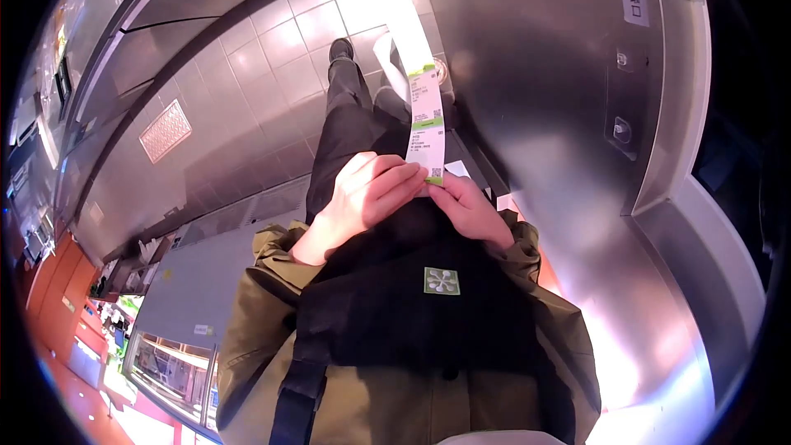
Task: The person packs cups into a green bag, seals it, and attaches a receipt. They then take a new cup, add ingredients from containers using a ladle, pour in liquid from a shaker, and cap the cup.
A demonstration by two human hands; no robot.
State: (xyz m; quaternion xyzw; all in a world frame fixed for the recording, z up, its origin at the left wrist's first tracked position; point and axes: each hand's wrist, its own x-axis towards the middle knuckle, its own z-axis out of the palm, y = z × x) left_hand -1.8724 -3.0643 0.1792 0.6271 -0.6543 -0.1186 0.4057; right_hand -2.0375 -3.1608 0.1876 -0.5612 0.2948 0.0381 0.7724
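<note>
A long strip of printed labels (426,107) with green bands and small square codes runs up from my hands, its upper part washed out by glare. My left hand (372,191) pinches the strip's lower end from the left side, fingers curled together. At the same end my right hand (468,206) holds the strip's bottom corner between thumb and fingers. Both hands are close together in front of the black apron (371,313), which bears a green and white patch (442,281).
A large metal panel (527,58) with a labelled upper edge and two latches stands at the right. Grey floor tiles (284,41) and a floor drain (165,132) lie at the upper left. A grey cabinet (185,280) stands at the lower left.
</note>
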